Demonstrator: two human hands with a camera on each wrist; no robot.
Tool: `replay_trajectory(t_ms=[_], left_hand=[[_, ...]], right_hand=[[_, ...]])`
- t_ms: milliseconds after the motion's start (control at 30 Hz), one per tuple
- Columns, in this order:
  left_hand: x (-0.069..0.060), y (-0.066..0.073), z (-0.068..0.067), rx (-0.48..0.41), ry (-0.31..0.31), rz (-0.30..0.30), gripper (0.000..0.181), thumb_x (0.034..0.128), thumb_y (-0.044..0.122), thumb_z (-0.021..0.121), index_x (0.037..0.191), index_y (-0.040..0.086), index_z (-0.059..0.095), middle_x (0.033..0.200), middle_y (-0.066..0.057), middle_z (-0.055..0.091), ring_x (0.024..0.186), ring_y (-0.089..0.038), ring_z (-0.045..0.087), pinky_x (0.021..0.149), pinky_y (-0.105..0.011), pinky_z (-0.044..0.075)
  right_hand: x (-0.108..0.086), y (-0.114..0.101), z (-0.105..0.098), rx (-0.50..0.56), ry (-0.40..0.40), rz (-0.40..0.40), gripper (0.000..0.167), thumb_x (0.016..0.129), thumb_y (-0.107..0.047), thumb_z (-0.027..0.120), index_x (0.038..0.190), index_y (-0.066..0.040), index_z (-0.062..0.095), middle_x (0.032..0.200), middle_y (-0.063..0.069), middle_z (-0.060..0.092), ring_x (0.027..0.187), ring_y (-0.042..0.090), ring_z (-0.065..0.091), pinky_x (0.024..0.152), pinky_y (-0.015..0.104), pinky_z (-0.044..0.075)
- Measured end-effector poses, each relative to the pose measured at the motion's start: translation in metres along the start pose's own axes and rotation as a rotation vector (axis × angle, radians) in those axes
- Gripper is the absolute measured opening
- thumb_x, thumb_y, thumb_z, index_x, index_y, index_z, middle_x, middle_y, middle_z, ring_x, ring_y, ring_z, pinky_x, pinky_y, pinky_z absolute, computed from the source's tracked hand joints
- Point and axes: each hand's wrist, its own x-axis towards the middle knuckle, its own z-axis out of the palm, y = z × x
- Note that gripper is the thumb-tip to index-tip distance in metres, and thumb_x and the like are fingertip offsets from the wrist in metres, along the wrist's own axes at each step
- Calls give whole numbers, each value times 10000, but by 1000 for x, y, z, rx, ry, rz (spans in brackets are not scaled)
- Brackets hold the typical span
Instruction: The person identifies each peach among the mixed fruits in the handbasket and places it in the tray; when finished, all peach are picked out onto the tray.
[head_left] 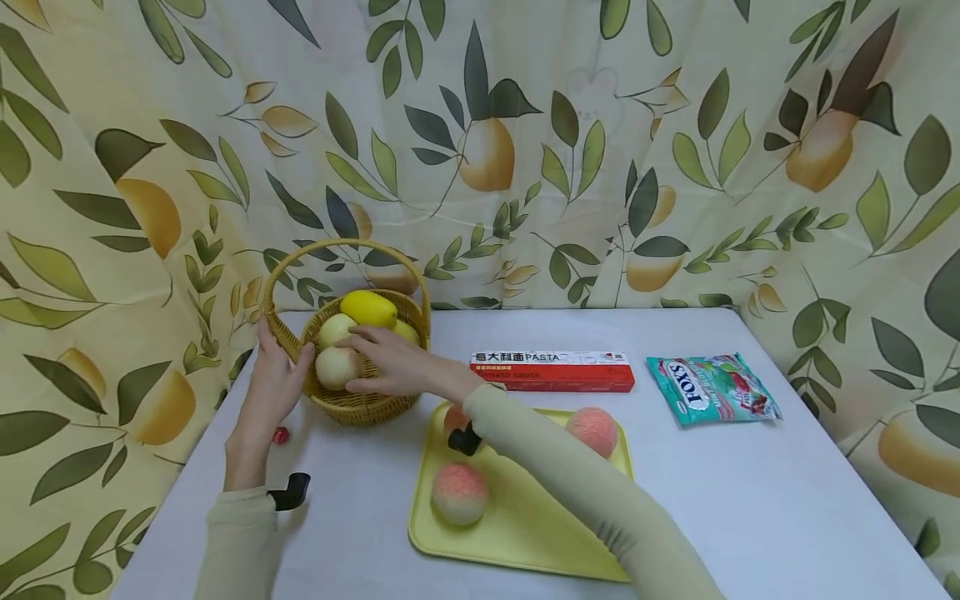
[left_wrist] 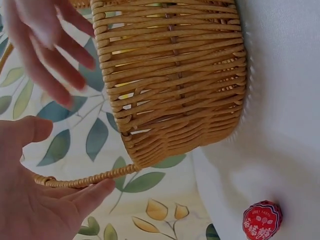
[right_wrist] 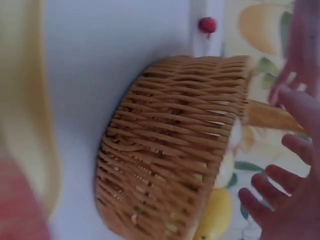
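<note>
A wicker basket (head_left: 367,408) with an arched handle (head_left: 341,243) stands at the back left. Inside lie a yellow fruit (head_left: 369,308), a pale green round fruit (head_left: 335,330) and a pale peach-like fruit (head_left: 337,367). My left hand (head_left: 273,379) touches the left foot of the handle; in the left wrist view its fingers lie straight against it, the thumb apart. Over the basket's mouth hovers my right hand (head_left: 393,360), fingers spread. The right wrist view shows nothing in that hand (right_wrist: 287,190). Whether its fingertips touch the fruit I cannot tell.
A yellow tray (head_left: 517,542) bears peaches, one (head_left: 460,493) at the front left and another (head_left: 592,431) at the back right. Behind it lies a red pasta box (head_left: 552,379), with a teal candy bag (head_left: 712,388) farther right. A red-wrapped candy (left_wrist: 262,220) sits near the basket.
</note>
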Motion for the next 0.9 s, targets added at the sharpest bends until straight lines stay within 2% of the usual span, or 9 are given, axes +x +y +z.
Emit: replay_trajectory(t_ms=[133,267,333,400,500,633,767,900], left_hand=[[2,1,0,-9,-8,-7,959,1070,427,460,1602,65,-251,1693,-320,-12,1510,-582,194,1183,-719,243],[2,-1,0,-14,-4,-11,953,1072,405,475,1607,64,-235,1700,-301,-30,1531,-552,173,1205,-695,232],[2,-1,0,-12,-3,-16,954,1071,420,470,1608,66,-234,1703,-292,-37,1541,-539,161,1216,-685,223],[4,-1,-3,-4,-3,-21,959,1070,446,461,1608,71,-239,1706,-281,-52,1551,-525,145,1222,-679,218],[4,1,-1,1,2,-18,960,1070,439,461,1606,68,-245,1705,-276,-75,1555,-523,128,1224,-678,209],[5,1,0,8,29,-5,957,1070,379,488,1606,52,-234,1703,-278,-93,1540,-548,148,1212,-690,220],[5,0,1,5,19,-1,962,1069,403,480,1605,66,-245,1705,-267,-108,1541,-546,148,1212,-690,223],[2,-1,2,8,5,-21,969,1066,472,446,1602,74,-257,1705,-269,-113,1536,-559,140,1205,-701,219]], right_hand=[[35,2,15,-105,-132,26,720,1023,-474,586,1628,-217,291,1720,103,219,1591,295,244,1295,457,256],[55,0,28,-171,-240,46,748,1032,-436,586,1653,-231,222,1742,78,152,1618,274,153,1294,488,249],[60,-1,32,-213,-258,57,769,1030,-426,593,1660,-255,186,1736,63,159,1609,262,171,1281,484,283],[64,-2,33,-282,-244,64,790,1022,-435,604,1662,-282,166,1699,71,212,1565,254,250,1248,459,345],[63,-1,32,-373,-218,90,795,992,-478,637,1646,-319,213,1622,70,263,1479,238,329,1188,400,412],[61,1,31,-310,-249,110,769,995,-417,656,1633,-282,249,1638,76,247,1463,256,394,1152,381,457],[56,6,32,-214,-286,142,764,1009,-339,653,1638,-259,228,1663,68,261,1446,275,479,1147,387,473],[49,10,31,-188,-237,142,735,965,-364,713,1577,-244,323,1595,95,335,1352,310,531,1059,389,528]])
